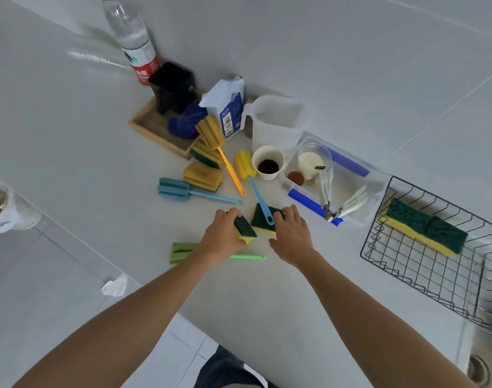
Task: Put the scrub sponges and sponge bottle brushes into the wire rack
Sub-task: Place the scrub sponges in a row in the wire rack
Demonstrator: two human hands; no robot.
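My left hand (223, 238) is shut on a green-and-yellow scrub sponge (244, 229), tilted up off the counter. My right hand (291, 233) rests on a second scrub sponge (260, 219) beside it, fingers on its far edge; the blue handle of a yellow-headed bottle brush (243, 163) lies across that sponge. A green bottle brush (180, 252) lies under my left wrist. A blue brush (173, 189), an orange-handled brush (211, 133) and more sponges (202, 176) lie further back. The black wire rack (423, 264) at the right holds two sponges (423, 225).
A wooden tray (146, 126) with a black pot, a water bottle (132, 43), a white bag (228, 107), a plastic jug (278, 121), a paper cup (268, 162) and a clear box (359, 191) of utensils crowd the back. A sink (488, 331) lies under the rack.
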